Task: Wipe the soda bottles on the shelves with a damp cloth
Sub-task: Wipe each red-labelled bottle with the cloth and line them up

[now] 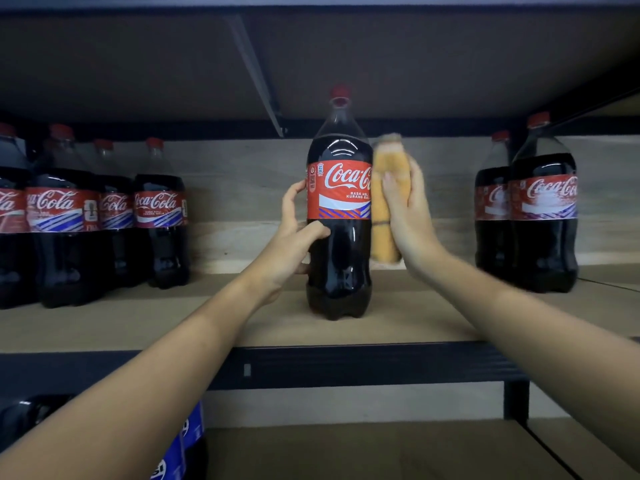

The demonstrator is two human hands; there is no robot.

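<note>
At the left edge of the frame a row of cola bottles (69, 216) stands upright on the wooden shelf (415, 317), red labels facing out. Below them, in the lower left corner, blue-labelled bottles (187, 441) show on the shelf beneath, partly hidden by the forearm.

The left hand (294, 237) curls round the left side of the centre bottle (339, 209), thumb across its dark front just under the label, fingers wrapping behind. This bottle stands near the middle of the frame, close to the shelf's front edge, its long axis vertical, red cap up and label toward the camera.

Touching the bottle's right side is a yellow-orange cloth (386, 202), bunched into a tall vertical wad. The right hand (408, 216) grips it, thumb on its near face, pressing it against the bottle; the hand and cloth are motion-blurred.

At the right of the frame two more cola bottles (540, 209) stand upright.
</note>
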